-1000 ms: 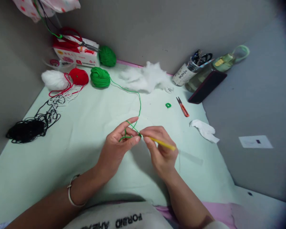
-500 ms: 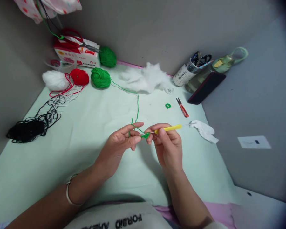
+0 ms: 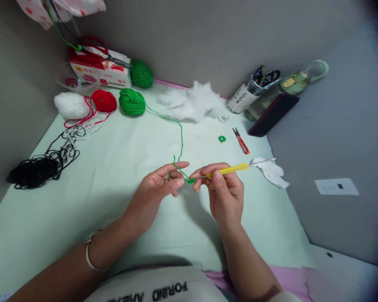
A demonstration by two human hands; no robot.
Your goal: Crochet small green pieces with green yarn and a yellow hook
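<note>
In the middle of the head view, my left hand (image 3: pixel 154 191) pinches a small green crochet piece (image 3: pixel 191 181) between thumb and fingers. Green yarn passes over its raised index finger and trails back to a green yarn ball (image 3: pixel 132 102). A yellow-handled crochet hook (image 3: pixel 229 170) lies in the closed fingers of my right hand (image 3: pixel 224 191). The hook's metal tip is at the green piece, though the exact stitch is too small to make out. A small green crocheted ring (image 3: pixel 222 139) rests on the table beyond my right hand.
Red-handled thread snips (image 3: pixel 241 141) and a crumpled white piece (image 3: pixel 271 172) lie to the right. White stuffing (image 3: pixel 195 102), a pen holder (image 3: pixel 244 96) and a dark phone-like slab (image 3: pixel 274 115) stand at the back. Black yarn (image 3: pixel 34 171), red yarn (image 3: pixel 103 101) and a tissue box (image 3: pixel 101 69) are left.
My right hand has shifted slightly right, drawing the crochet hook the same way, so more of its shaft shows by the green piece. My left hand is nearly still.
</note>
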